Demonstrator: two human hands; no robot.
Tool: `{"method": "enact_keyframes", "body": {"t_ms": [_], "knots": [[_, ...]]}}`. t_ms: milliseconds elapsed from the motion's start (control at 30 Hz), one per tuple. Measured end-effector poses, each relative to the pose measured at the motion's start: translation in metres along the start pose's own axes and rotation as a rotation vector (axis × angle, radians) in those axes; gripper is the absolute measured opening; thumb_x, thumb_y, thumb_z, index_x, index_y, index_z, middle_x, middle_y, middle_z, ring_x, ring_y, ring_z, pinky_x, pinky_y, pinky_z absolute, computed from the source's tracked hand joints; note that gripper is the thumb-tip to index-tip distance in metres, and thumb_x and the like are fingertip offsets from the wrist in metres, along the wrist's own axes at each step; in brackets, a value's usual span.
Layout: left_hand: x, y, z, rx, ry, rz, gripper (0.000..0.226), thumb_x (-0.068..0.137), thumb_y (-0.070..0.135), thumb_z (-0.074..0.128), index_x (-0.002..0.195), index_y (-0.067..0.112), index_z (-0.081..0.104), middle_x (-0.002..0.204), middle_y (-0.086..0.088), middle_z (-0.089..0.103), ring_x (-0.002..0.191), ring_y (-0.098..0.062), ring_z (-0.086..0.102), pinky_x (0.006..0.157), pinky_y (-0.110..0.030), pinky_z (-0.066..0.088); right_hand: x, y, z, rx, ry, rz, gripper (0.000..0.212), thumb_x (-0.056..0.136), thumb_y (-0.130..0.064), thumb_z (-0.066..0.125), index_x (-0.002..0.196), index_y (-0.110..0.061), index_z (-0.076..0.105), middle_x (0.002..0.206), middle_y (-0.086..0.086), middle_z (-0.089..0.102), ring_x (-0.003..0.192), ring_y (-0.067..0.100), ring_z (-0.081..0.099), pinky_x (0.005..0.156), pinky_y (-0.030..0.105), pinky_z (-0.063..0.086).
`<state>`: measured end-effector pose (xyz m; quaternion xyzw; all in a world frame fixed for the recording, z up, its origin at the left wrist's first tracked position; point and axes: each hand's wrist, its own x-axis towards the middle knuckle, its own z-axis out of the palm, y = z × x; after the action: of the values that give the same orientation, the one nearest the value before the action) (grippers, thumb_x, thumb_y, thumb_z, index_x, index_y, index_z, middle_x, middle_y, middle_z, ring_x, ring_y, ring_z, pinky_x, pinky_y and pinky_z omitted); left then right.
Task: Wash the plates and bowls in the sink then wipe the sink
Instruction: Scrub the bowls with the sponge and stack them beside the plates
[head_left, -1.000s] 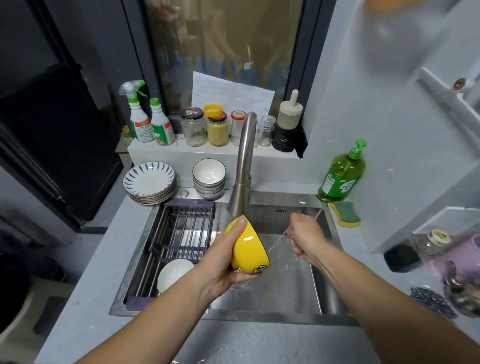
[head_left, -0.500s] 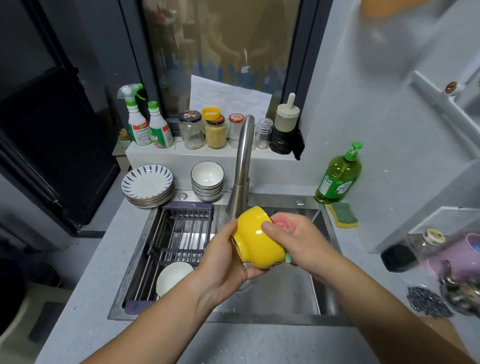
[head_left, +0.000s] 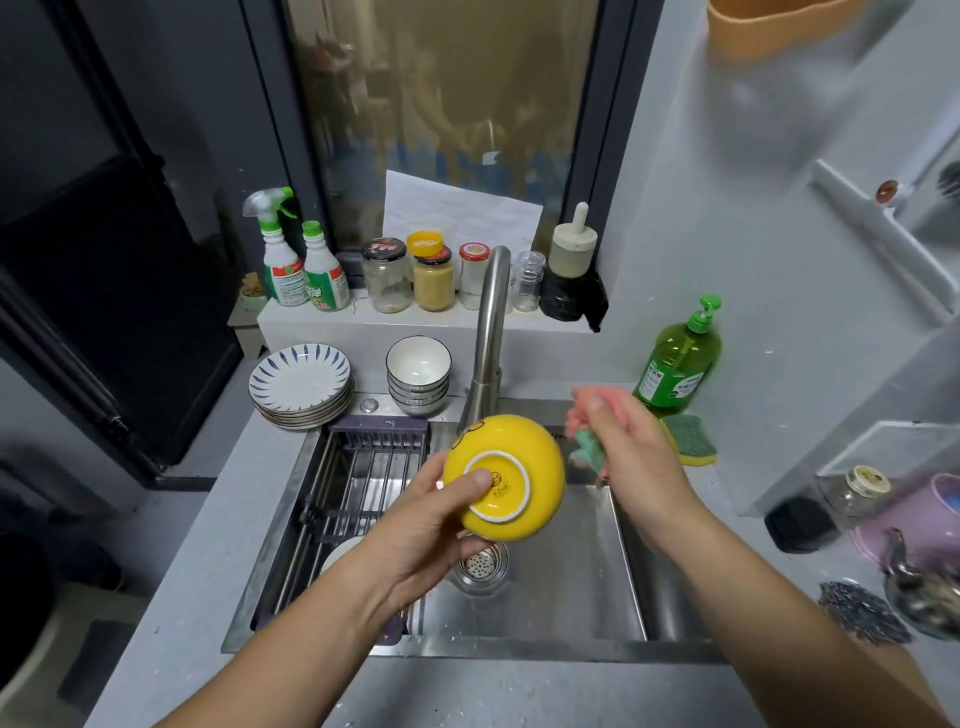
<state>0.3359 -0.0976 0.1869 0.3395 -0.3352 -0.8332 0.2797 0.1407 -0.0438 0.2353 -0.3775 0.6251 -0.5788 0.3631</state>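
You are holding the yellow bowl (head_left: 540, 467) upside down over the sink (head_left: 571, 608), with its white foot ring facing up toward you. Your left hand (head_left: 415, 530) is gripping it from the left. The thumb is pressing on the base just inside the ring, and the other fingers are reaching under the rim, out of sight. The bowl is hanging in the air above the drain strainer (head_left: 480, 566) and in front of the foot of the faucet (head_left: 488, 332).

Your right hand (head_left: 639, 467) is hovering just to the right of the bowl, not touching it. Its fingers are closing around a pink and green scrub cloth (head_left: 586, 441), which is showing blurred above and beside the thumb.

A drying rack (head_left: 363, 467) is lying across the left half of the sink. A white bowl (head_left: 340, 556) is sitting in its near end, partly hidden by your left forearm.

On the counter behind the rack, a stack of plates (head_left: 301, 384) with blue rays is sitting beside a stack of bowls (head_left: 418, 374). At the sink's far right corner, a green and yellow sponge (head_left: 693, 441) is lying in front of a green dish soap bottle (head_left: 678, 364). Spray bottles (head_left: 296, 270) and jars (head_left: 410, 275) are standing along the ledge under the window.
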Motion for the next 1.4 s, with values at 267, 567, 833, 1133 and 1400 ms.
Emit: {"method": "enact_keyframes", "body": {"t_ms": [267,567,833,1133,1400], "knots": [[-0.004,-0.005,0.018,0.406,-0.018,0.253,0.074,0.05,0.018,0.089,0.119,0.012,0.061,0.093,0.001,0.074,0.085,-0.011,0.069,0.076,-0.033,0.059,-0.011,-0.015,0.033,-0.85,-0.414,-0.579,0.053,0.099,-0.049,0.027,0.12,-0.028,0.07,0.126,-0.011,0.061,0.121,0.013,0.049,0.105,0.034,0.038],[0.0,0.018,0.008,0.221,0.101,0.235,0.071,0.06,0.009,0.087,0.125,0.014,0.058,0.107,-0.013,0.073,0.089,-0.025,0.074,0.075,-0.043,0.063,-0.015,0.02,0.024,-0.23,-0.26,-0.377,0.04,0.102,-0.03,0.041,0.138,-0.042,0.052,0.148,-0.023,0.044,0.12,0.004,0.053,0.084,0.009,0.044],[-0.001,0.025,0.015,0.302,0.134,0.281,0.079,0.052,0.021,0.094,0.123,0.02,0.06,0.117,-0.014,0.072,0.095,-0.025,0.074,0.078,-0.047,0.063,0.005,-0.001,0.028,-0.148,-0.14,-0.203,0.032,0.104,-0.028,0.041,0.12,-0.047,0.061,0.121,-0.012,0.068,0.108,0.002,0.064,0.096,0.031,0.054],[-0.009,0.004,0.04,-0.112,0.148,0.123,0.065,0.074,0.018,0.088,0.131,0.012,0.055,0.126,-0.016,0.071,0.104,-0.027,0.071,0.107,-0.058,0.05,-0.011,0.006,0.039,-0.14,0.036,-0.283,0.044,0.08,-0.059,0.06,0.122,-0.049,0.052,0.134,-0.016,0.054,0.122,-0.016,0.05,0.098,0.006,0.039],[-0.018,0.006,0.029,0.151,0.046,-0.035,0.087,0.063,0.047,0.085,0.137,0.01,0.058,0.126,-0.013,0.073,0.118,-0.025,0.07,0.093,-0.036,0.058,-0.001,-0.004,0.003,-0.469,-0.242,-0.357,0.06,0.073,-0.065,0.063,0.129,-0.053,0.046,0.13,-0.014,0.054,0.121,-0.007,0.052,0.099,0.011,0.041]]}}
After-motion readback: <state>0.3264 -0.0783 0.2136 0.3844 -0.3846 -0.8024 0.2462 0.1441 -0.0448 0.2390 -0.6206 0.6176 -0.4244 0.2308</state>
